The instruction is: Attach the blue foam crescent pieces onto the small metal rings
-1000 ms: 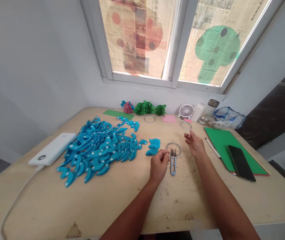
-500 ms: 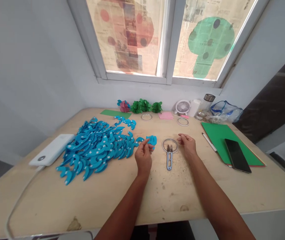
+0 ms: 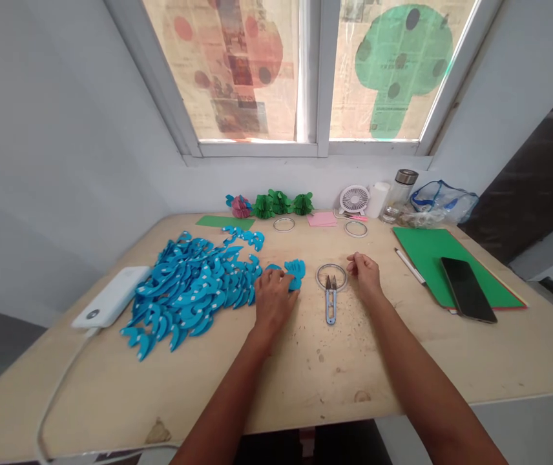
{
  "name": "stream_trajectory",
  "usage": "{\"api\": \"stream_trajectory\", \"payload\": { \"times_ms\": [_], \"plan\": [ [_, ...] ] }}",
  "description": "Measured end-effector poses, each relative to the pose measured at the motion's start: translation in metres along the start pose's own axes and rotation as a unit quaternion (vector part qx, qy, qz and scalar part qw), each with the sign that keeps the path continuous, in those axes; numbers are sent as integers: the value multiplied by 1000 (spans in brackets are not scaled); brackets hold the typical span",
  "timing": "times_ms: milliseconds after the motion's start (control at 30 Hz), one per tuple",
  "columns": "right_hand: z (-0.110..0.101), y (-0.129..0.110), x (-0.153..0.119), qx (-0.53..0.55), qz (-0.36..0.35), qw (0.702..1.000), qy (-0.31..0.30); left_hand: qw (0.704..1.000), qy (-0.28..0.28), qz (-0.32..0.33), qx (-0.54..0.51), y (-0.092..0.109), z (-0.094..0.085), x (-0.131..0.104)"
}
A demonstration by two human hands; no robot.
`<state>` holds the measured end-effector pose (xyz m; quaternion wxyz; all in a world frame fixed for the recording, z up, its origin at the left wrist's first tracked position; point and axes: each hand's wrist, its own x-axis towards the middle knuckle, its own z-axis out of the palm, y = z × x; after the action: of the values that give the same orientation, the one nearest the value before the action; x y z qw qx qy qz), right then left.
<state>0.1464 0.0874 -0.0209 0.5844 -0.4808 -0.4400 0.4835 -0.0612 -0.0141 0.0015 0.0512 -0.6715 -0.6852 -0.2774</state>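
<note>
A large heap of curved blue pieces with small white squares covers the left part of the table. My left hand is palm down at the heap's right edge, fingers spread and bent over blue pieces. Just beyond its fingers lies a small blue cluster. My right hand rests on the table with its fingertips pressed together; anything between them is too small to make out. Between the hands are a metal ring and blue-handled thread snips, whose blades point away and overlap the ring.
A white power bank with a cable is at the left. Green sheets, a phone and a pen lie right. Along the back are folded green paper shapes, a fan and a bottle.
My left hand has moved slightly left and turned palm down, from a pinch to spread fingers over the blue pieces. My right hand stays near the ring. The view has shifted slightly.
</note>
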Motion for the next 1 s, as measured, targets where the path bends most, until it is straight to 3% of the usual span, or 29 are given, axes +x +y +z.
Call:
{"api": "stream_trajectory", "payload": {
  "times_ms": [267,433,600,833,1000],
  "plan": [
    [4,1,-1,0,14,1000,-28,999,-26,18,32,-2,7,-4],
    [3,1,-1,3,12,1000,-21,1000,0,6,-13,-2,10,-5],
    [5,-7,-5,-6,-28,999,-22,997,36,0,-67,7,1,0],
    [15,-26,-22,-39,-71,990,-117,988,80,2,-131,33,0,4],
    [20,-25,-27,-96,-57,978,-176,978,120,32,-168,44,9,1]
  ]
}}
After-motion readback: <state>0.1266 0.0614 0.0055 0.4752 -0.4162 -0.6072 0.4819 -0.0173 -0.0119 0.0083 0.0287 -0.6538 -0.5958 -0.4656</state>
